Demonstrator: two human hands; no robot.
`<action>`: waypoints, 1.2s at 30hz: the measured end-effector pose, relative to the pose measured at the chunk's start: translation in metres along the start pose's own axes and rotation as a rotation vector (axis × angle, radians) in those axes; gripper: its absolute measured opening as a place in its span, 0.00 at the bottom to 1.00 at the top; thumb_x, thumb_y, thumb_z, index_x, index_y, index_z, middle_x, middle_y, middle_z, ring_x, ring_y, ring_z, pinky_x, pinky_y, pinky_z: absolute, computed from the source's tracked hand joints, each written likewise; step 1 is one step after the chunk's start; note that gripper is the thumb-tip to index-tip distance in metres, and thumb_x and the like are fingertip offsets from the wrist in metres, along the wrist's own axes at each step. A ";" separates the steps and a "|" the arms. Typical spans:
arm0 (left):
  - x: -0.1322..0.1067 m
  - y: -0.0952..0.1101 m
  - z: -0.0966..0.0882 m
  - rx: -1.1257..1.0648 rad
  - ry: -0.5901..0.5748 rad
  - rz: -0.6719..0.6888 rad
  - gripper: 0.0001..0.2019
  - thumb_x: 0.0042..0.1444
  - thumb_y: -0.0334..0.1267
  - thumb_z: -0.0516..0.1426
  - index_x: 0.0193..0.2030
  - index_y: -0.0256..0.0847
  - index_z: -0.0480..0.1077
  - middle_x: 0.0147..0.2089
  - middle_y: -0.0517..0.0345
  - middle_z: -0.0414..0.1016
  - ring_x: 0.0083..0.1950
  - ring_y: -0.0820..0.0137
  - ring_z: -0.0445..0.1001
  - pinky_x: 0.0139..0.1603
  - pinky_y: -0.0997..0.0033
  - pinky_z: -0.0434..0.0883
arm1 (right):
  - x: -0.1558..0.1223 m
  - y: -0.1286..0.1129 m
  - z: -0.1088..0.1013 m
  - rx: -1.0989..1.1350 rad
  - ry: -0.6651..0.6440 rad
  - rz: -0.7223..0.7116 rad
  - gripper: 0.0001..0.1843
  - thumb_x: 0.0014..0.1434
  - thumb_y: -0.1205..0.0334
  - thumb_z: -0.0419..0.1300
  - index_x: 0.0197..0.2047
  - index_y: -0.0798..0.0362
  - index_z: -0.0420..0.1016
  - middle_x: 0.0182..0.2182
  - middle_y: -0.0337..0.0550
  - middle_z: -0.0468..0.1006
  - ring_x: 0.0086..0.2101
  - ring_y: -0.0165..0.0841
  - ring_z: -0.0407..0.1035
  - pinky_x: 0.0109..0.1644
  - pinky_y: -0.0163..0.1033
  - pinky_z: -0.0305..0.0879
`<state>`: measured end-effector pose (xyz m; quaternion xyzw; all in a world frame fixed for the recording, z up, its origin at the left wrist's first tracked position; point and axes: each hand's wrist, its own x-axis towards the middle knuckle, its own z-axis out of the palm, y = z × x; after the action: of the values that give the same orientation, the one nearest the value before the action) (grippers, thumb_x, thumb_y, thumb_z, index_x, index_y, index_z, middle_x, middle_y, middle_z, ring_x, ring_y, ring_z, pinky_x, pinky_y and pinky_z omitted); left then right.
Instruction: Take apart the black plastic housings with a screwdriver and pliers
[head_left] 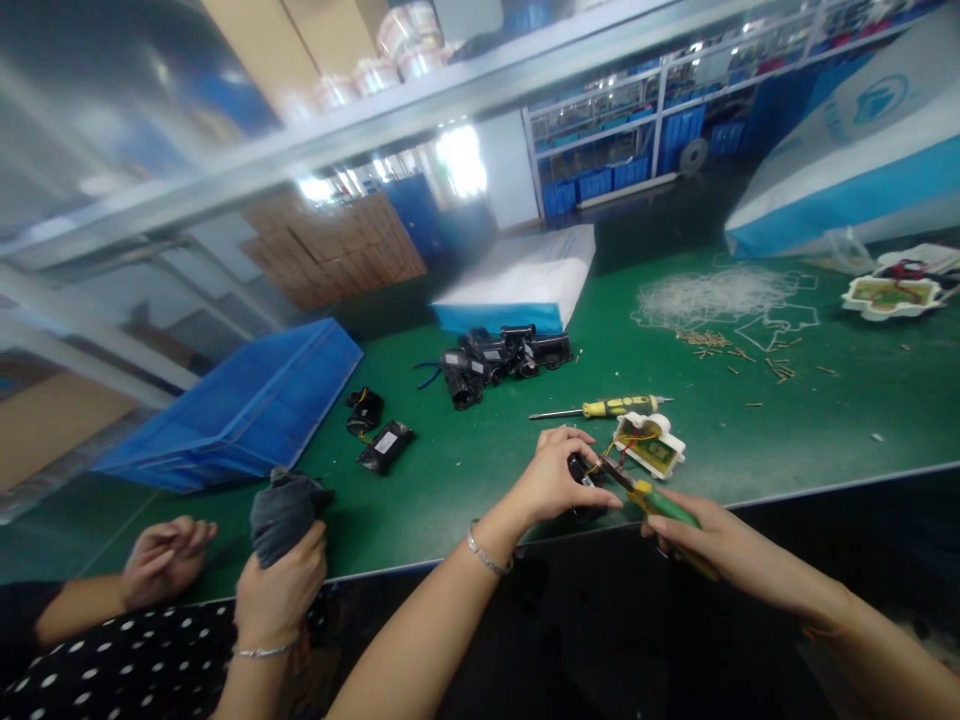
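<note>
1. The left hand [564, 472] pinches a black part [582, 472] at the near edge of the worktop [465, 500]; likely rigid, best held by its casing.
2. The right hand [709, 535] grips the handles of the pliers [652, 497], their tips at thin wires [600, 463], probably flexible and fragile.
3. The white housing [677, 447] lies just beside, probably light, stiff plastic, best taken by its rim.

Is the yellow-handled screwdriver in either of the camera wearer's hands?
No, the screwdriver lies on the green tabletop, while the right hand holds green-handled pliers and the left hand a black part.
</note>
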<state>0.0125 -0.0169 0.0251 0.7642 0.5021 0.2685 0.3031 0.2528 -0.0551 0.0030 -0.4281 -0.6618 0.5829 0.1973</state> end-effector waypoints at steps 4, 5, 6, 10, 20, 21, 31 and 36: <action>0.001 0.001 0.000 0.012 0.002 -0.020 0.24 0.31 0.52 0.71 0.34 0.43 0.73 0.54 0.55 0.69 0.59 0.59 0.61 0.61 0.57 0.60 | 0.002 0.001 0.001 0.023 -0.024 -0.001 0.21 0.63 0.45 0.52 0.38 0.57 0.71 0.31 0.41 0.72 0.32 0.32 0.66 0.37 0.37 0.61; 0.001 0.000 -0.001 0.012 0.001 -0.021 0.24 0.31 0.52 0.71 0.34 0.43 0.73 0.54 0.55 0.69 0.59 0.59 0.61 0.61 0.57 0.60 | 0.003 0.001 0.001 0.049 -0.036 -0.009 0.21 0.64 0.46 0.52 0.38 0.57 0.70 0.31 0.42 0.73 0.32 0.32 0.66 0.38 0.37 0.62; 0.001 0.000 -0.001 0.010 -0.001 -0.017 0.24 0.31 0.52 0.71 0.34 0.43 0.73 0.54 0.55 0.69 0.59 0.59 0.61 0.61 0.57 0.60 | 0.003 0.000 0.002 0.074 -0.048 -0.016 0.20 0.64 0.47 0.52 0.39 0.57 0.70 0.32 0.43 0.74 0.33 0.33 0.67 0.39 0.38 0.63; 0.002 -0.002 -0.001 0.005 -0.001 0.001 0.22 0.32 0.52 0.71 0.33 0.44 0.73 0.54 0.55 0.69 0.59 0.58 0.61 0.62 0.56 0.59 | 0.004 -0.001 0.004 0.137 -0.054 0.006 0.17 0.63 0.49 0.54 0.42 0.57 0.68 0.30 0.42 0.73 0.31 0.31 0.68 0.35 0.36 0.64; 0.004 -0.001 -0.001 -0.005 0.007 -0.006 0.21 0.32 0.49 0.71 0.32 0.43 0.73 0.54 0.56 0.70 0.59 0.59 0.62 0.61 0.57 0.59 | 0.003 0.006 0.016 0.006 0.101 -0.068 0.18 0.64 0.47 0.52 0.42 0.55 0.68 0.27 0.36 0.68 0.26 0.28 0.63 0.29 0.33 0.60; 0.004 -0.001 -0.001 -0.003 0.011 -0.010 0.21 0.32 0.49 0.71 0.32 0.43 0.73 0.54 0.55 0.69 0.59 0.59 0.62 0.61 0.56 0.59 | 0.003 0.006 0.018 -0.005 0.109 -0.074 0.18 0.64 0.48 0.52 0.42 0.55 0.68 0.28 0.37 0.68 0.26 0.29 0.63 0.29 0.33 0.60; 0.006 -0.007 0.000 -0.053 0.032 -0.009 0.19 0.33 0.48 0.72 0.30 0.42 0.73 0.54 0.54 0.69 0.58 0.59 0.64 0.61 0.57 0.59 | -0.001 -0.007 0.021 -0.102 0.174 -0.144 0.18 0.64 0.50 0.52 0.45 0.55 0.72 0.29 0.39 0.74 0.28 0.32 0.65 0.36 0.36 0.62; 0.006 -0.006 0.002 -0.054 0.030 0.005 0.17 0.33 0.46 0.72 0.27 0.41 0.73 0.53 0.55 0.70 0.58 0.60 0.64 0.60 0.58 0.59 | 0.003 -0.005 0.021 -0.107 0.191 -0.166 0.17 0.64 0.50 0.52 0.47 0.54 0.72 0.34 0.41 0.76 0.34 0.34 0.68 0.40 0.37 0.63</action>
<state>0.0129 -0.0098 0.0200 0.7529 0.4972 0.2943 0.3153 0.2332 -0.0656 0.0018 -0.4353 -0.7032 0.4852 0.2838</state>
